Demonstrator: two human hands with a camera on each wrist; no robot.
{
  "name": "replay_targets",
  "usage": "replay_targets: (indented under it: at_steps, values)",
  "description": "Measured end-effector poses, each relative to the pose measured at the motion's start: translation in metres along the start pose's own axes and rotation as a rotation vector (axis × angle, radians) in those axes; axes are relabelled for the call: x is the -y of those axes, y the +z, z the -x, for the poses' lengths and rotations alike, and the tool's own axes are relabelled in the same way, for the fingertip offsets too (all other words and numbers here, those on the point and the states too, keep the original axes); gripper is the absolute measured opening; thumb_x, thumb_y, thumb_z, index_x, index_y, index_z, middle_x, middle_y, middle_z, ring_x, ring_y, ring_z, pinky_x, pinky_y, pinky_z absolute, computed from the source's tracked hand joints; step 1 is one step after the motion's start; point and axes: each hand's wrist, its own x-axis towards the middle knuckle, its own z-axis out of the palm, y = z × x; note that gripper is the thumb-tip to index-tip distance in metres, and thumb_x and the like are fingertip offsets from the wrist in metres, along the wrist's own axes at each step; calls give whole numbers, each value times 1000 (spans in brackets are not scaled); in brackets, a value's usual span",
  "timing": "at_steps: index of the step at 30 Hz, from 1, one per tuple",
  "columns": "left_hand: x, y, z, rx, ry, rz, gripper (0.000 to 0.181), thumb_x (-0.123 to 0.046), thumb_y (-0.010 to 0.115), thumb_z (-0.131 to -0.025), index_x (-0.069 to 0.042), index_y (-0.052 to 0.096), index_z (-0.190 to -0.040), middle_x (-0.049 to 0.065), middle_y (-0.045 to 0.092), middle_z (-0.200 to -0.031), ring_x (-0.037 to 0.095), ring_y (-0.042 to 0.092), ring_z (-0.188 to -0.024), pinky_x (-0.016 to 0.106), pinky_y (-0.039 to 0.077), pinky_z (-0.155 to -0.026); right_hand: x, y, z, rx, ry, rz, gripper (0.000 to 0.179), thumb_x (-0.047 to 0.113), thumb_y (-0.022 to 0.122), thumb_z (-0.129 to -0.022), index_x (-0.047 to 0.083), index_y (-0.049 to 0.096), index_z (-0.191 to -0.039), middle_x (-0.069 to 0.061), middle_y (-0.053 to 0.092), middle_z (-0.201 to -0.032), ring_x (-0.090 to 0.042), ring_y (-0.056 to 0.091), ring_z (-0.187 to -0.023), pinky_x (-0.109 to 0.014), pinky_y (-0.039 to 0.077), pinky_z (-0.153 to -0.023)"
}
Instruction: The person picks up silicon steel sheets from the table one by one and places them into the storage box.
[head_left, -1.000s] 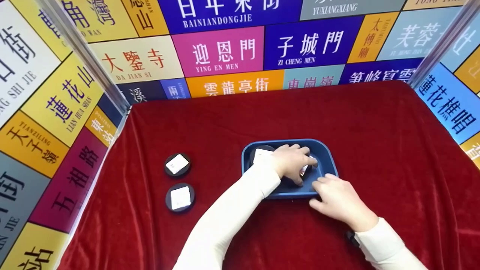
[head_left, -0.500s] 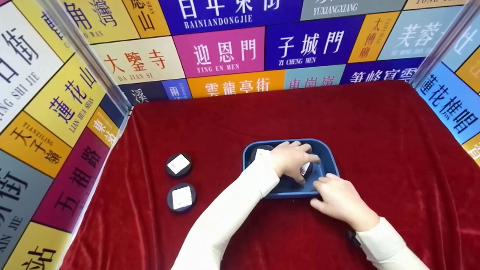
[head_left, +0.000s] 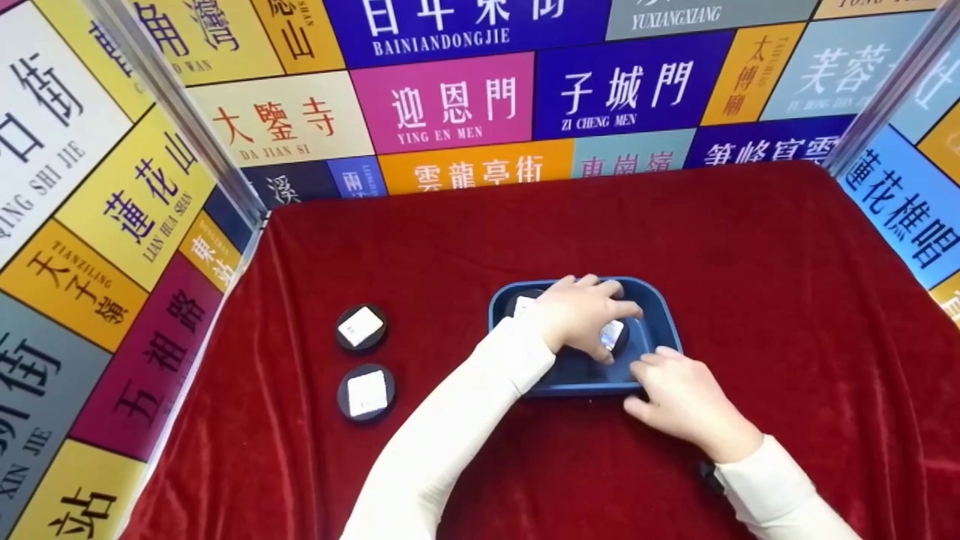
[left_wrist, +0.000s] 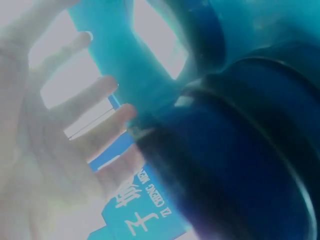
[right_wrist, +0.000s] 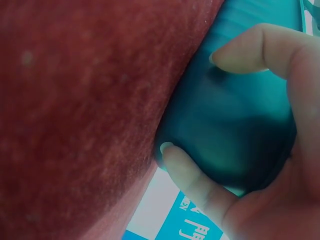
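A blue plastic tray (head_left: 555, 388) stands on the red cloth in the head view. My left hand (head_left: 581, 311) reaches into it with spread fingers, above a round black tin with a pale label (head_left: 613, 334). A second round tin (head_left: 523, 303) shows partly behind that hand. In the left wrist view the fingers (left_wrist: 95, 97) are mostly straight, near the edge of a large dark round thing (left_wrist: 235, 145), where contact is hard to judge. My right hand (head_left: 686, 394) grips the tray's near right corner; the right wrist view shows curled fingers against its outer wall (right_wrist: 225, 110).
Two round black tins with white labels, one farther back (head_left: 361, 328) and one nearer (head_left: 366, 393), lie on the red cloth (head_left: 465, 247) left of the tray. Panels with printed characters (head_left: 457, 101) stand behind and at both sides.
My left hand has shifted slightly up and away over the tin, showing more of its label. The right hand stays at the tray's corner; the view has drifted a little.
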Motion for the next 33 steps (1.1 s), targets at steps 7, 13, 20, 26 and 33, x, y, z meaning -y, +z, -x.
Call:
replay_targets:
  at_steps: [7,13,20,26,33]
  values:
    - [1,-3,4,-6,-13,27,75,-54,77,-81,-49,43,-148,-6,45,-154,18,43,-136,43,36,-117,0,0,0,2,3,0,23,24,75,-67,16,53,-65,3,53,-64,-18,44,-66,-35,40,-54]
    - [3,-5,7,-27,-10,14,73,-55,76,-82,-49,43,-148,-6,45,-154,18,45,-135,43,36,-117,0,0,0,4,6,-6,23,24,75,-67,15,54,-65,3,52,-64,-19,44,-66,-35,40,-54]
    - [5,-7,12,-30,-23,21,74,-55,75,-83,-48,42,-149,-5,44,-156,18,45,-135,42,36,-116,1,-1,0,6,3,-7,21,23,74,-67,15,55,-66,3,52,-65,-19,45,-66,-35,41,-54]
    - [8,-8,15,-28,-28,54,74,-55,74,-84,-47,42,-150,-5,44,-154,16,43,-134,40,36,-115,1,-1,1,-3,11,-4,23,22,73,-66,17,51,-63,4,50,-63,-17,42,-65,-33,39,-54]
    - [11,-7,20,-43,-37,61,74,-56,75,-83,-47,43,-149,-6,46,-152,16,45,-132,39,38,-113,2,-2,0,-1,6,-1,23,22,73,-67,17,51,-64,4,49,-63,-17,42,-65,-33,39,-54]
